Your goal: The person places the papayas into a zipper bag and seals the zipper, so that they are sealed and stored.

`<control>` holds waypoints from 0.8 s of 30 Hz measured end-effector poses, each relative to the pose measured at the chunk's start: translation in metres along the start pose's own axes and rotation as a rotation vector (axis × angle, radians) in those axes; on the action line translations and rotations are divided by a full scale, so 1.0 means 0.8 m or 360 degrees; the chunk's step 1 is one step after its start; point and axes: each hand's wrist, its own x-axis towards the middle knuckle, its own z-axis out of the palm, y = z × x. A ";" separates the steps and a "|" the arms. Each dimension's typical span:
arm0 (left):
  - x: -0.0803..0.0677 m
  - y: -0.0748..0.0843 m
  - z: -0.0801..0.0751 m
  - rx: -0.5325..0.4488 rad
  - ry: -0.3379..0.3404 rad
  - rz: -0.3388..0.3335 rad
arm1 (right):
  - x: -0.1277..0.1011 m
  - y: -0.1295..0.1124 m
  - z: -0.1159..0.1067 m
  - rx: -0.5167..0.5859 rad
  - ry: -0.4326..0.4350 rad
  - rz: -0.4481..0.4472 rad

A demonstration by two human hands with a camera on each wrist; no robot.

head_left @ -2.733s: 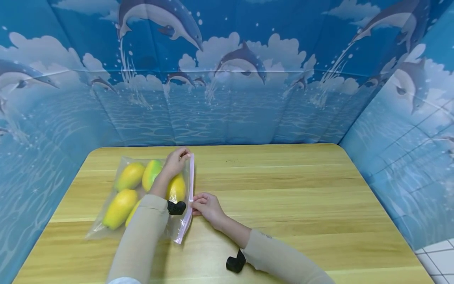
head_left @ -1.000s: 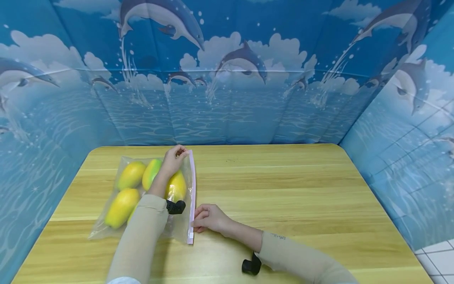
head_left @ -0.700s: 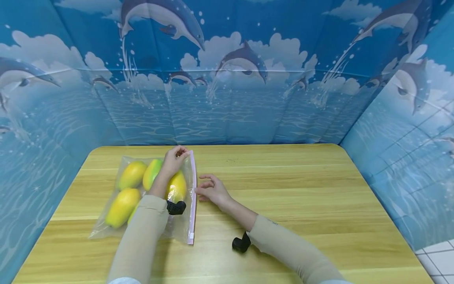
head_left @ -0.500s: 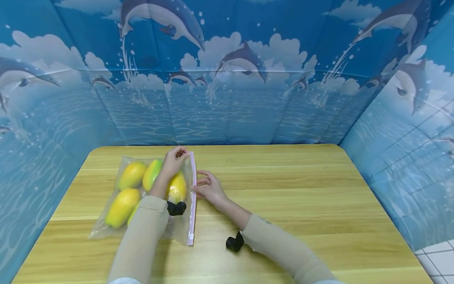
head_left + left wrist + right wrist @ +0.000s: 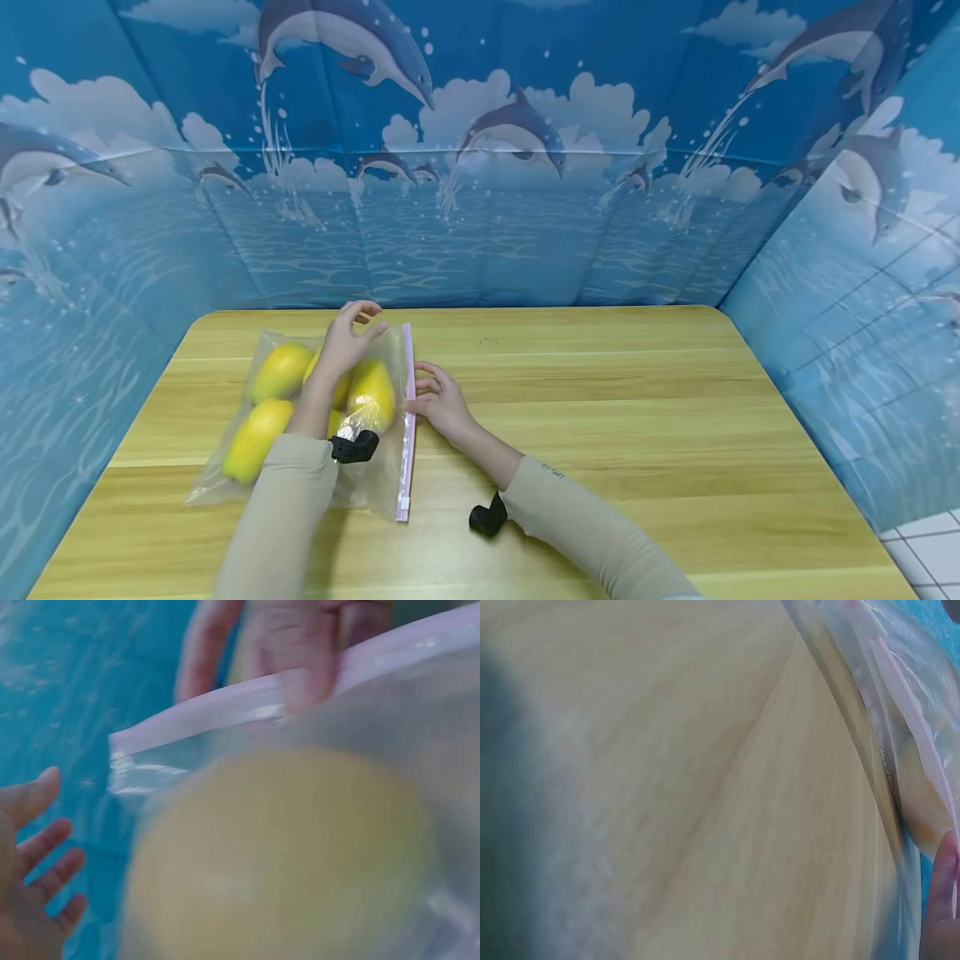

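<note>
A clear zip bag (image 5: 384, 483) with several yellow mangoes (image 5: 257, 437) inside lies on the left part of the table. Its pink zip strip (image 5: 407, 458) faces right, with a white slider (image 5: 402, 505) at the near end. My right hand (image 5: 444, 406) pinches the strip about midway along; in the left wrist view its fingers (image 5: 304, 682) straddle the edge. Above the bag's far right part is my left hand (image 5: 342, 343), thumb and fingers apart and holding nothing. The left wrist view shows those fingers (image 5: 52, 881) spread, apart from the strip.
The wooden table (image 5: 600, 433) extends to the right of the bag. A blue dolphin-print curtain (image 5: 480, 225) stands behind it and along both sides. Black wrist cameras (image 5: 489, 517) sit on both sleeves.
The right hand slid to the strip's near end, then moved back up to its middle and pinched it. The left hand has let go of the far corner and shifted left.
</note>
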 end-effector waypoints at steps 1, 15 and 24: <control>-0.003 0.003 -0.009 0.0030 -0.0010 -0.0017 | 0.000 0.000 0.000 -0.0002 0.0003 0.0000; -0.104 -0.030 -0.133 0.0283 -0.0124 -0.0410 | -0.008 -0.011 0.000 -0.0040 0.0004 0.0015; -0.166 -0.082 -0.163 0.0007 -0.0185 -0.0722 | -0.003 0.000 0.001 -0.0083 0.0043 0.0013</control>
